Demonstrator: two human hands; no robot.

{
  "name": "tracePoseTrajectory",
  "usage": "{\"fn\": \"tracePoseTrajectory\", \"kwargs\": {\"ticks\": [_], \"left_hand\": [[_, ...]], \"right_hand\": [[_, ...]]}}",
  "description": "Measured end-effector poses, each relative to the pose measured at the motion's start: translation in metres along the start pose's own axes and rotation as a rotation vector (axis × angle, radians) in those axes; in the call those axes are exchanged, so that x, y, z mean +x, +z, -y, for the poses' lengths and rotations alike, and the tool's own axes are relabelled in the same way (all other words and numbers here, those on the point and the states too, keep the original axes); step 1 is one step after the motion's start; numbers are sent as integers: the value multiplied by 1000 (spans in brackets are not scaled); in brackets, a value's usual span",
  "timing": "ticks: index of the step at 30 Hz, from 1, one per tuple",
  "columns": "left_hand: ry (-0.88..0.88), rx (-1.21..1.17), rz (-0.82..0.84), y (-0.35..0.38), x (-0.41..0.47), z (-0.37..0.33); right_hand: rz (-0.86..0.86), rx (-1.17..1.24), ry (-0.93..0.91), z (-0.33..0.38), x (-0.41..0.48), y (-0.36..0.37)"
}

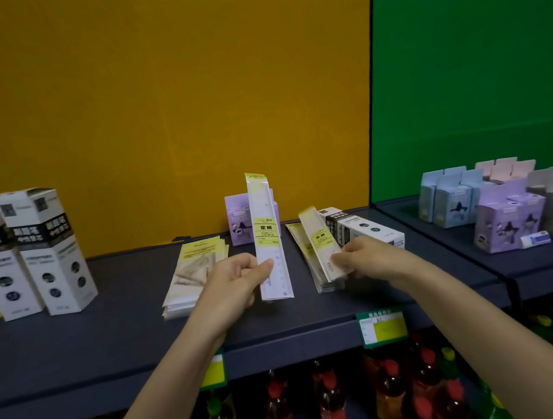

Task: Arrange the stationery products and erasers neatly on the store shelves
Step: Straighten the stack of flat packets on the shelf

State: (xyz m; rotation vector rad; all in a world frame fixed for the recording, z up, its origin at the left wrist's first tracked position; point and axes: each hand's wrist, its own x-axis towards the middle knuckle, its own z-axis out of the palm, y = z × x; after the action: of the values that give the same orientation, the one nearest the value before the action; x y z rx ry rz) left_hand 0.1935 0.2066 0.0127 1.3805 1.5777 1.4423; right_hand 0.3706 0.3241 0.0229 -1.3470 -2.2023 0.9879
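Observation:
My left hand [238,282] grips a long packaged ruler [267,234] with a yellow label and holds it upright above the dark shelf [110,331]. My right hand [359,255] pinches the near end of another packaged ruler [320,242], tilted up off a small stack of rulers [308,257] lying on the shelf. A pile of flat yellow-topped stationery packs [194,270] lies left of my left hand. A small eraser [535,239] rests on the right-hand shelf.
Two tall white-and-black refill boxes [31,251] stand at the left. A purple box [238,220] stands behind the rulers, and a white-and-black box [363,227] lies beside the stack. Blue, pink and purple boxes [495,205] crowd the right shelf. Bottles [332,406] fill the lower shelf.

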Motion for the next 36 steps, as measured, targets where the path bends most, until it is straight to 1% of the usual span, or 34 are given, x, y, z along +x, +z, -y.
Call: {"fn": "tracePoseTrajectory", "kwargs": {"ticks": [3,7,17,24,26,28,32,36], "left_hand": [[1,32,-9,7,12,1],[-41,62,-1,16,23,4],[-80,82,-31,36,35,4],[-84,107,-40,48,42,6],[-85,125,-44,50,44,7],[-71,159,-52,52,47,7],[-20,224,-85,65,56,6],[-32,313,-103,75,66,9]], "right_hand": [[27,-30,10,-2,18,0],[67,-77,5,-2,30,-1],[136,-504,-89,-2,33,-11],[174,-667,-161,-2,31,-12],[185,-684,-172,-2,32,-14],[172,-643,-186,-3,31,-22],[61,-497,-218,-7,26,-51],[-11,-456,-248,-15,25,-73]]}}
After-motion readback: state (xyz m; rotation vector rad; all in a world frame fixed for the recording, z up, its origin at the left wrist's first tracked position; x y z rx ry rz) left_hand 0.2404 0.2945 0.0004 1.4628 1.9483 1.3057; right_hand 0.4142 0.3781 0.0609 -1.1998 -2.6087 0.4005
